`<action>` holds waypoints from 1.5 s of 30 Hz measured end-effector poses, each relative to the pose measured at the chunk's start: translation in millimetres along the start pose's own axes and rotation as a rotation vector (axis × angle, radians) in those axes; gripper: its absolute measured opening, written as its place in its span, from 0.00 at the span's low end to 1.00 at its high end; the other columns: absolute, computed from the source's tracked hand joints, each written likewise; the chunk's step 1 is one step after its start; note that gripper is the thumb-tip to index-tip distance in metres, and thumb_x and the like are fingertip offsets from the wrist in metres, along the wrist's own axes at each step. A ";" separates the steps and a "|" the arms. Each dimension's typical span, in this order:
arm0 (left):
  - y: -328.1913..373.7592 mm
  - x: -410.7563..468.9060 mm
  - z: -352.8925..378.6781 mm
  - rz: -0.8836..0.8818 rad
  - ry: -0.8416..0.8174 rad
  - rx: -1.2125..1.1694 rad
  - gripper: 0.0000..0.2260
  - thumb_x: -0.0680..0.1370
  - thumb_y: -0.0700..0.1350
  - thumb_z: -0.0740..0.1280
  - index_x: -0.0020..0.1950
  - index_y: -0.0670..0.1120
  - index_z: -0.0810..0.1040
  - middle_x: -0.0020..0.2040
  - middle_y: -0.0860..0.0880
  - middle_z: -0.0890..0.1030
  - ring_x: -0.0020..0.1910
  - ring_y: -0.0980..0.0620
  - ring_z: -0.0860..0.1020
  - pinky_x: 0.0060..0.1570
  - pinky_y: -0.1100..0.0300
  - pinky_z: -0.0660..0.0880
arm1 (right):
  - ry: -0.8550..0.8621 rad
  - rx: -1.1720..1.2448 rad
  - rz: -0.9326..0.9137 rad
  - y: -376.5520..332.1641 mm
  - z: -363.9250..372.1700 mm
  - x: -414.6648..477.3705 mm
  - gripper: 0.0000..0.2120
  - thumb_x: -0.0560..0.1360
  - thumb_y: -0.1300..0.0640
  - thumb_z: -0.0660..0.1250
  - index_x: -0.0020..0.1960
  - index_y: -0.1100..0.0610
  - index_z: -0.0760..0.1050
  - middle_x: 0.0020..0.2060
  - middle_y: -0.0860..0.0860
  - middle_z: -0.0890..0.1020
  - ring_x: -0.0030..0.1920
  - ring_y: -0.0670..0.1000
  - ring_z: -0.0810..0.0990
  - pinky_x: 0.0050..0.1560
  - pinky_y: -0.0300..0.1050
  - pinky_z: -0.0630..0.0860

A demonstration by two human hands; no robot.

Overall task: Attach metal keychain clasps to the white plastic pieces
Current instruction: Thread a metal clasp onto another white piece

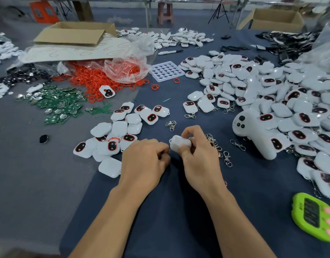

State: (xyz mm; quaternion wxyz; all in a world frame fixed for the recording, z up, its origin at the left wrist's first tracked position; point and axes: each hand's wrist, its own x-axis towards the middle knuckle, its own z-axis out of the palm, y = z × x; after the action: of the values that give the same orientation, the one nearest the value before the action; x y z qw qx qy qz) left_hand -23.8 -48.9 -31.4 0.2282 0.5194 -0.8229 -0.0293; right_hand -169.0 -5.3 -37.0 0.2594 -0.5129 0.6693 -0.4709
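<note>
My right hand (197, 155) grips a white plastic piece (180, 144) between thumb and fingers, just above the dark blue table. My left hand (145, 161) is curled close beside it, fingertips at the piece's left edge; what it pinches is hidden by the fingers. Loose metal clasps (226, 158) lie right of my right hand, and another clasp (170, 125) lies beyond my hands. A small heap of white pieces (115, 133) without clasps sits left of my hands. A large pile of white pieces (272, 101) with clasps fills the right side.
A white game controller (253, 135) rests against the big pile. A green timer (315, 216) lies at the near right. Red rings (97, 81), green circuit boards (60, 103), a white tray (167, 70) and a cardboard box (74, 32) lie at the far left.
</note>
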 end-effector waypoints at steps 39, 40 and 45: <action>-6.8 -0.6 9.5 -0.225 -0.016 -0.237 0.06 0.69 0.55 0.66 0.42 0.62 0.82 0.32 0.61 0.78 0.37 0.64 0.75 0.33 0.66 0.66 | 0.029 0.012 0.030 -0.4 -2.7 -1.3 0.13 0.80 0.60 0.66 0.48 0.40 0.75 0.41 0.37 0.81 0.41 0.42 0.77 0.38 0.29 0.71; -6.3 -1.3 8.7 -0.227 -0.021 -0.226 0.07 0.69 0.55 0.65 0.42 0.63 0.82 0.33 0.61 0.78 0.37 0.65 0.75 0.33 0.66 0.65 | 0.050 0.038 0.045 0.3 -4.3 -0.3 0.13 0.80 0.60 0.67 0.49 0.40 0.76 0.40 0.39 0.82 0.39 0.43 0.78 0.37 0.31 0.70; -4.3 -2.6 6.5 -0.186 -0.027 -0.150 0.06 0.70 0.56 0.66 0.44 0.62 0.81 0.32 0.60 0.76 0.37 0.61 0.75 0.34 0.62 0.68 | 0.084 0.138 0.100 0.4 -8.3 1.2 0.14 0.78 0.61 0.70 0.49 0.40 0.81 0.32 0.44 0.82 0.31 0.45 0.77 0.35 0.38 0.72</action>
State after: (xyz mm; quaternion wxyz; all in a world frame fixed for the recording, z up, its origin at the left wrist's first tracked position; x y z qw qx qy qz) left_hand -21.9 -49.9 -39.3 0.2517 0.5746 -0.7696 -0.1189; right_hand -176.4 -3.4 -33.7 0.2891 -0.4394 0.6705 -0.5233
